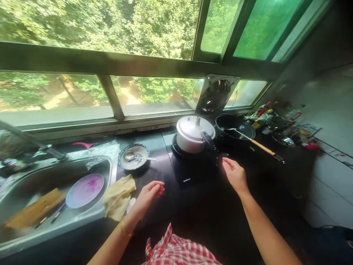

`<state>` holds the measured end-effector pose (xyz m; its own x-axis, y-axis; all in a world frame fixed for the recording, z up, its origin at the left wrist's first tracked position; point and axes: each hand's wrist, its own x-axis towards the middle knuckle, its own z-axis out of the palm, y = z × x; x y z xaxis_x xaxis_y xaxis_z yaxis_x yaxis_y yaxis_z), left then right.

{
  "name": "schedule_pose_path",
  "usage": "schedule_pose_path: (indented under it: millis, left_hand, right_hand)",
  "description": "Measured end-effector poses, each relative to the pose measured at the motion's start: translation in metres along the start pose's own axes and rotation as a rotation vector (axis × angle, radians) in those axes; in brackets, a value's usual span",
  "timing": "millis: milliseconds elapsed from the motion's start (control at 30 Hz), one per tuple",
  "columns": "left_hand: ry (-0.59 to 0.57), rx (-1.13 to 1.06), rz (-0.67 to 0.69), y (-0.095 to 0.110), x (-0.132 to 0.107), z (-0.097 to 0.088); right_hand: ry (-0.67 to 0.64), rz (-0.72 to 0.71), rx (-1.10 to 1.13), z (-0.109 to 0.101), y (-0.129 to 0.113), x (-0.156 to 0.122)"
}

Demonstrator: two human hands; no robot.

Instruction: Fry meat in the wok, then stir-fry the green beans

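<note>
The silver pot (190,141) with its lid on stands right of the middle of the frame, on the black cooktop (183,171), its dark handle (210,147) pointing down and to the right. The right hand (235,175) is just beside the end of that handle, thumb and fingers pointing left; whether they touch it, or how far they are closed, I cannot tell. The left hand (150,193) is below the middle of the frame, over the dark counter (154,165), its fingers loosely bent, part-open and holding nothing. Near it, to the left, lies a crumpled yellowish cloth (118,197) beside the sink (112,173). Above the cloth is a patterned dish (142,151) with a spoon (129,155) in it. Right of the pot sits a black wok (246,129), with a wooden-handled utensil (263,147) reaching over its rim. In the sink, at lower left, are a pinkish plate (85,189) and a brown board (35,211).
</note>
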<state>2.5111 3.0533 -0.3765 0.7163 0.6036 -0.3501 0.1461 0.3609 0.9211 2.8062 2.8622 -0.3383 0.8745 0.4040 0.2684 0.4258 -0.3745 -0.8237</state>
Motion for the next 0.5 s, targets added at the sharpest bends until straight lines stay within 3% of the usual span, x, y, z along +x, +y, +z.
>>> schedule_pose_path:
  millis: [133,333,400,500]
  left_hand:
    - [-0.192,0.073,-0.044,0.008,0.053,0.026]
    - [-0.461,0.055,-0.178,0.003,0.098,0.099]
    - [-0.496,0.101,-0.127,0.017,0.109,0.116]
    - [-0.391,0.271,0.169,0.059,0.131,0.124]
  right_hand:
    - [-0.080,0.036,-0.171,0.010,0.001,0.028]
    - [-0.422,0.196,-0.248,0.020,0.000,0.059]
    - [-0.495,0.204,-0.240,0.021,-0.004,0.066]
    - [-0.524,0.190,-0.215,0.020,-0.005,0.070]
